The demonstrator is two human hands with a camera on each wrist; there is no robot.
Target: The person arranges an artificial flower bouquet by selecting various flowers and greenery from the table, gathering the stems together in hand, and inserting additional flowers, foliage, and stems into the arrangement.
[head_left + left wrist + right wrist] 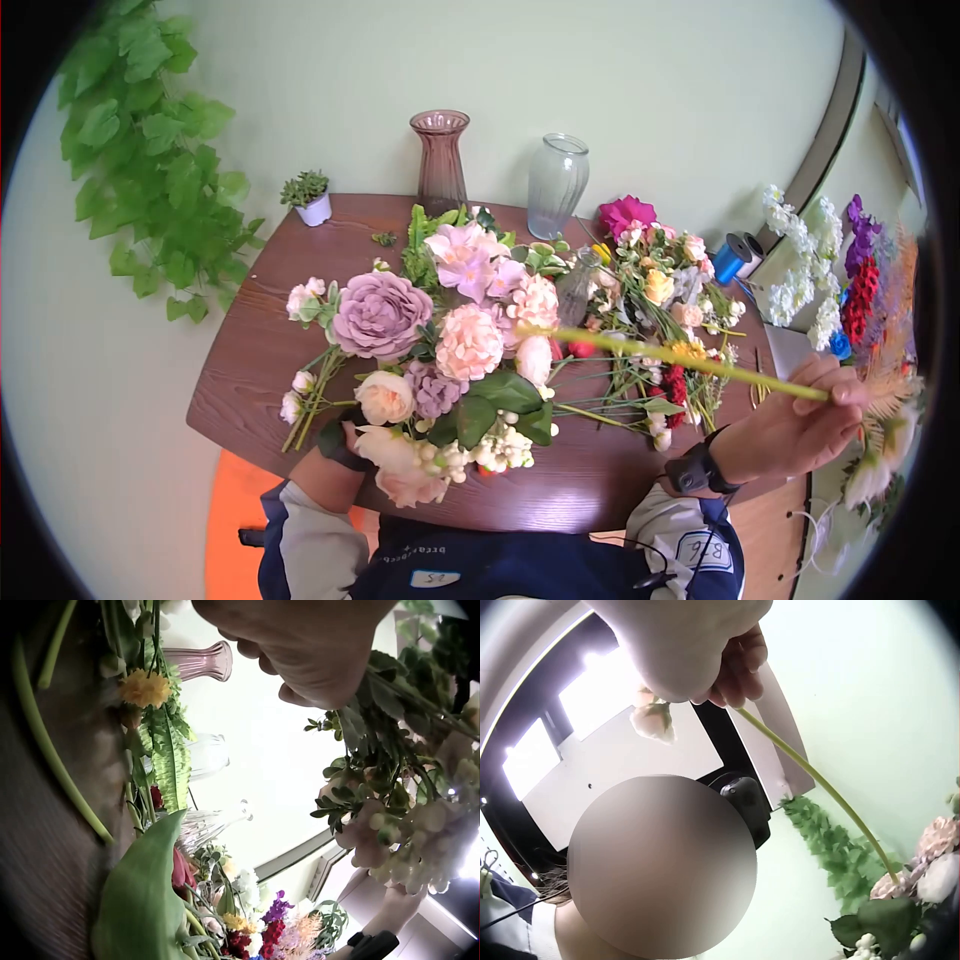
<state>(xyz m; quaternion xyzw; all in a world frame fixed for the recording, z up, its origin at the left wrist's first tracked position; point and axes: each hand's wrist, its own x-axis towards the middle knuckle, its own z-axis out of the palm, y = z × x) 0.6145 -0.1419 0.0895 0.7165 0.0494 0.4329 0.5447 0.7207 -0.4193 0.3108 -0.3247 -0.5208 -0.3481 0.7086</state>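
Note:
My left hand (307,645) grips a full bouquet (470,340) of pink, lilac and cream flowers with white berries. In the head view the blooms hide most of that hand; the left wrist view shows its fingers curled. Out to the right, my right hand (795,425) pinches a long green stem (690,360). The stem's bare end points left and overlaps the bouquet in the head view. A pale pink flower (654,721) shows on the other side of the right hand in the right wrist view.
On the brown table (270,330) lie many loose flowers (670,300) at right. A pink glass vase (440,165), a clear vase (557,185) and a small potted plant (308,198) stand along the back. Ribbon spools (732,257) sit at the right edge.

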